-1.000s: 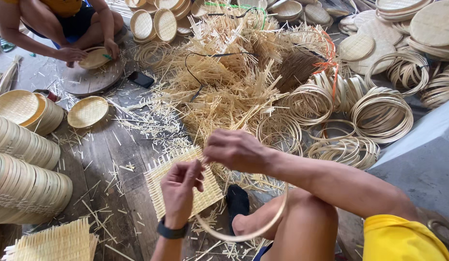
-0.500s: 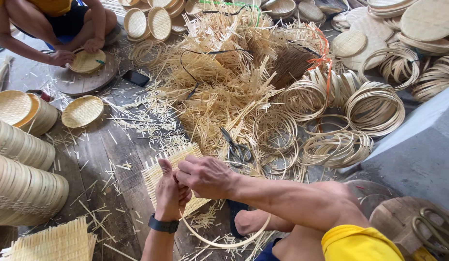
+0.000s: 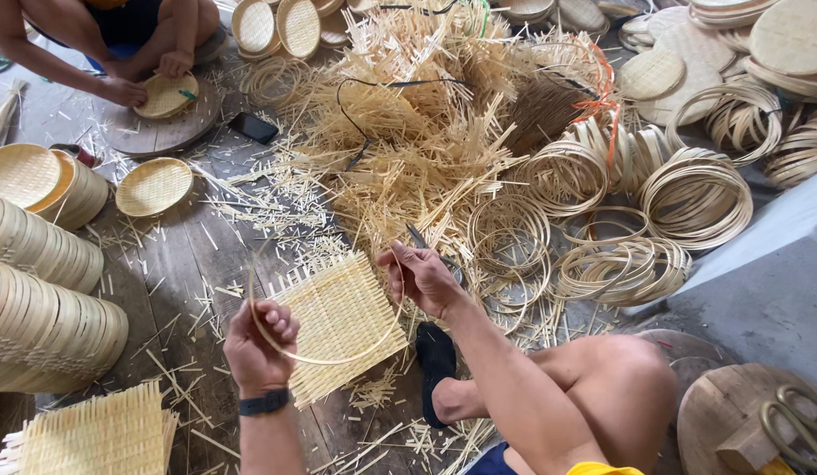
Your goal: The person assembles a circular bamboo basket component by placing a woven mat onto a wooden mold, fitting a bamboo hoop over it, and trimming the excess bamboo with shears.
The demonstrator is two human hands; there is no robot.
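My left hand [image 3: 260, 340] grips the left side of a thin bamboo hoop [image 3: 338, 359], fingers curled around it. My right hand [image 3: 420, 276] holds the same hoop on its right side. The hoop hangs just over a square woven bamboo mat [image 3: 342, 312] that lies on the wooden floor between my hands. A dark watch sits on my left wrist. My bare knee and dark-sandalled foot are at the lower right.
A big heap of bamboo strips [image 3: 417, 132] lies ahead, with coils of bamboo rings [image 3: 690, 193] to its right. Stacked round baskets [image 3: 39, 299] stand at the left. Another person's hands [image 3: 140, 79] work on a small round tray at the top left. A second woven mat [image 3: 92, 435] lies at the bottom left.
My hands were close together over the mat; they have moved apart, each holding one side of the hoop, which now spreads wide over the mat.
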